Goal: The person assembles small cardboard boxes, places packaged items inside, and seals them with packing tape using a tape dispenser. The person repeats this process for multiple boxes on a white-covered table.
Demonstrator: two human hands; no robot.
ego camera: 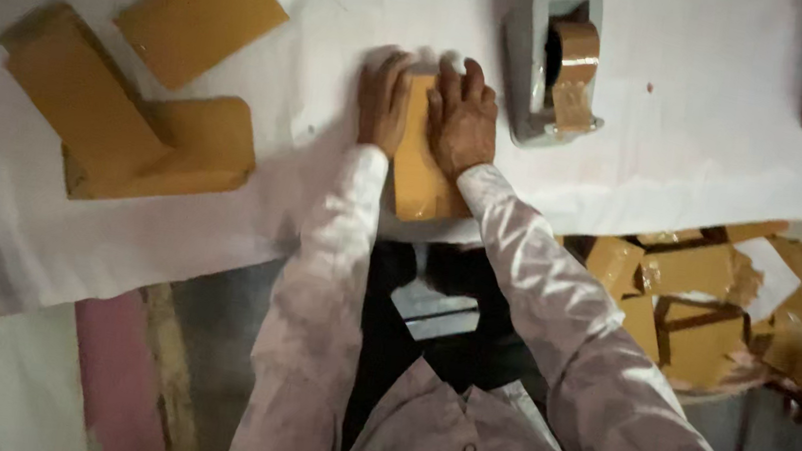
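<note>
A white sheet (690, 158) covers the table and takes up most of the view. At its left lie 3 wrapped tan packets (132, 114): 2 overlap in a rough L shape, and 1 sits apart above them. Below the table's right edge, a heap of taped brown parcels (689, 304) fills a container. A grey tape dispenser (552, 61) with a brown roll stands on the sheet just right of the hands. In the middle, near the table's front edge, a narrow tan packet (418, 182) lies lengthwise, its near end reaching the edge of the sheet. The left hand (383, 101) lies flat along the packet's left side, fingers stretched out and pressing down. The right hand (464, 117) rests open on the packet's top and right side, palm down, fingers spread; neither hand grips it.
</note>
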